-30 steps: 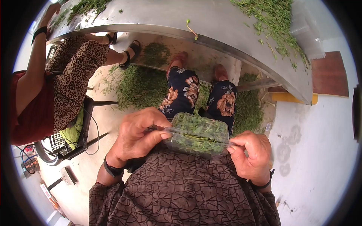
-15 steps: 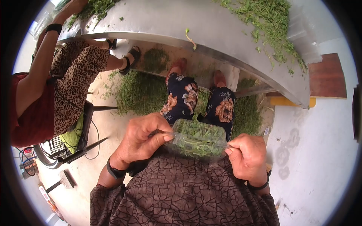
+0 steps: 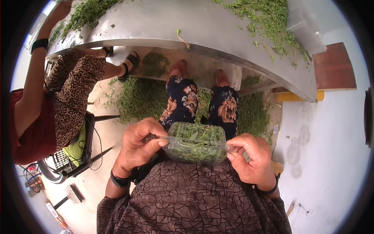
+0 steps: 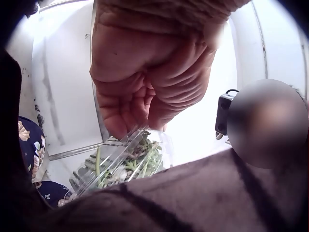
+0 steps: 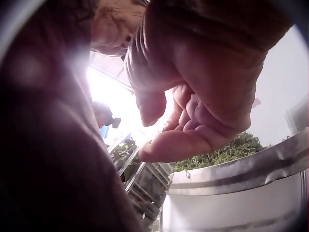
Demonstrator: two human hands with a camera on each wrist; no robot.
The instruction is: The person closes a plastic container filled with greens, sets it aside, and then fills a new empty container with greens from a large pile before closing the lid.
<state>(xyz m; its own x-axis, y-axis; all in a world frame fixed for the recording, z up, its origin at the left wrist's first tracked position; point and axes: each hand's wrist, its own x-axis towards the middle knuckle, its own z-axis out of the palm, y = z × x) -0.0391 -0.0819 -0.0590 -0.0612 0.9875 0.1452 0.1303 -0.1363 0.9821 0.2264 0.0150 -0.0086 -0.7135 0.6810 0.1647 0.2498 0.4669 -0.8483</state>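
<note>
A clear plastic box (image 3: 196, 143) filled with green sprigs is held over the lap in the head view. My left hand (image 3: 142, 145) pinches the left end of its rim between thumb and forefinger. At the other end my right hand (image 3: 252, 159) has thumb and forefinger at the rim's corner. The left wrist view shows the left hand (image 4: 152, 72) with its fingertips on the edge of the box (image 4: 125, 162). In the right wrist view a small gap shows between the thumb and forefinger of the right hand (image 5: 193, 92), beside the box (image 5: 145, 181).
A metal table (image 3: 156, 23) ahead bears a pile of greens (image 3: 269, 19) at right, with clear containers (image 3: 307, 29) beside it. More greens (image 3: 140, 97) lie below. At left another person (image 3: 33, 117) sits with one hand by the table's greens.
The two rim edges of the box, apart at first, are closer together. Both hands and the box sit slightly further left in view. The other person's arm has moved out over the table and back left.
</note>
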